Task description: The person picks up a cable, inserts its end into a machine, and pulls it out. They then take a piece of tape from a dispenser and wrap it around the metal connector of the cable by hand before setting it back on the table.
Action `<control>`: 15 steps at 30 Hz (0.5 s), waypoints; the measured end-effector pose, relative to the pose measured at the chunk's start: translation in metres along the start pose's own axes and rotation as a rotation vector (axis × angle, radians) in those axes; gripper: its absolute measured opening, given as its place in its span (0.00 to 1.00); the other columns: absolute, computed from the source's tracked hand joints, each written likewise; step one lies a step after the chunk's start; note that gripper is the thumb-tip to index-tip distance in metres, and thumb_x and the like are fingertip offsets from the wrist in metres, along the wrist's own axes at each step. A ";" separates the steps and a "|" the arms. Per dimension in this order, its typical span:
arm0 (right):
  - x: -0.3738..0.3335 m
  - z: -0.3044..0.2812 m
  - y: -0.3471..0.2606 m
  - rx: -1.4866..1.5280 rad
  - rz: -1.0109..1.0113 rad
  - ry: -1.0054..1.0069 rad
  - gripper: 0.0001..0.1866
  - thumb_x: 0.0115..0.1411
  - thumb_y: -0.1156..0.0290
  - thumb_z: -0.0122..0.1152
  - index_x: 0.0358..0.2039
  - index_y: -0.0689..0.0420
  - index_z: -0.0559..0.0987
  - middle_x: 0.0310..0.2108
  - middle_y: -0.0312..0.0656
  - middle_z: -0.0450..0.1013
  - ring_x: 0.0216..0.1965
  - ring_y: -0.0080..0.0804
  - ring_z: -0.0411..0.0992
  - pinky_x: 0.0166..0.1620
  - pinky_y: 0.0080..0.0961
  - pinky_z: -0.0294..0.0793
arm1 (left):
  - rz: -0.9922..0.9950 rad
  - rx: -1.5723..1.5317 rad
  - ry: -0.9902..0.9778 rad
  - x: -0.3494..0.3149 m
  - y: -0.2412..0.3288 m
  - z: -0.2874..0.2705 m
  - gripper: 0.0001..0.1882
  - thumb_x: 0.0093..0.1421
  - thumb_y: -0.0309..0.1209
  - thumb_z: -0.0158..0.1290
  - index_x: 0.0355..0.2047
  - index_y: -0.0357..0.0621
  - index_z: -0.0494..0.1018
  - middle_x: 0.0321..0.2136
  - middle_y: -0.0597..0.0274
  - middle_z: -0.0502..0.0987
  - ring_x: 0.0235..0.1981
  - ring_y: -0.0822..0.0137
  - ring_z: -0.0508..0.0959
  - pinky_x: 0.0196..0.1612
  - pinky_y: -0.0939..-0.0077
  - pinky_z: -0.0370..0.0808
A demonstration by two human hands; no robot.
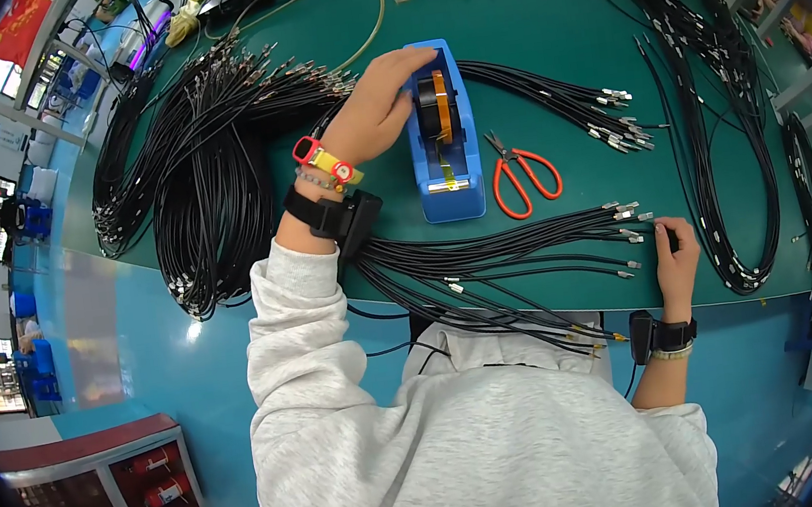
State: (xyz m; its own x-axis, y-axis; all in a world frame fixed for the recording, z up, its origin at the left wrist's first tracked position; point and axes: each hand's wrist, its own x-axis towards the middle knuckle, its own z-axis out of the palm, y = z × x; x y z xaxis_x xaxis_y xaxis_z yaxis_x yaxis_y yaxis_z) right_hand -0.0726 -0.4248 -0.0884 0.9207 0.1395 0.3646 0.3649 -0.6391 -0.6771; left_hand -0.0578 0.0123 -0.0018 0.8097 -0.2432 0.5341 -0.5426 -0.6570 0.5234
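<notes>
Green tabletop [541,28], blue floor [210,376] past its near edge. My left grip [372,117] angles forward and right, partly open, fingers over the far end of the blue tape dispenser [454,206]; can't tell if it's clamped. My right grip [678,263] points forward, loosely curled, black cables [524,238] just left of its fingertips; can't tell if it holds any. Red-handled snips [509,154] sit between both grips.
</notes>
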 end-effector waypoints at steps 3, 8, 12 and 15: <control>0.000 0.001 0.000 -0.002 -0.018 0.005 0.05 0.57 0.75 0.52 0.32 0.63 0.74 0.29 0.41 0.70 0.32 0.31 0.68 0.36 0.22 0.65 | 0.073 0.129 -0.153 -0.006 0.003 -0.008 0.28 0.49 0.20 0.45 0.54 0.43 0.62 0.53 0.49 0.65 0.57 0.51 0.61 0.59 0.62 0.58; 0.000 0.001 -0.003 0.004 -0.001 -0.001 0.05 0.57 0.75 0.52 0.31 0.63 0.74 0.29 0.41 0.70 0.32 0.31 0.68 0.37 0.23 0.65 | 0.102 0.329 -0.216 -0.008 0.012 -0.006 0.32 0.46 0.22 0.47 0.55 0.45 0.61 0.53 0.52 0.64 0.57 0.51 0.60 0.59 0.59 0.57; 0.001 0.001 -0.003 0.015 0.014 0.001 0.04 0.55 0.76 0.54 0.30 0.62 0.75 0.28 0.40 0.71 0.33 0.33 0.68 0.37 0.24 0.65 | 0.048 0.357 -0.196 -0.008 0.013 -0.005 0.35 0.45 0.31 0.55 0.56 0.46 0.60 0.55 0.53 0.63 0.58 0.52 0.59 0.59 0.57 0.56; 0.003 -0.002 -0.007 0.014 0.003 0.009 0.04 0.55 0.76 0.53 0.30 0.63 0.75 0.27 0.41 0.71 0.31 0.32 0.68 0.36 0.23 0.66 | 0.063 0.375 -0.180 -0.004 0.015 0.001 0.41 0.42 0.41 0.62 0.56 0.47 0.59 0.56 0.54 0.62 0.58 0.51 0.59 0.60 0.57 0.56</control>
State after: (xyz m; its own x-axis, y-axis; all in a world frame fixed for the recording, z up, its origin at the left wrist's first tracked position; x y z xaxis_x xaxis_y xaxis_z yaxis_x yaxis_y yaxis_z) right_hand -0.0728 -0.4212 -0.0818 0.9205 0.1303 0.3685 0.3640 -0.6291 -0.6868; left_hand -0.0685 0.0032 0.0034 0.8216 -0.3907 0.4152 -0.5006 -0.8428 0.1975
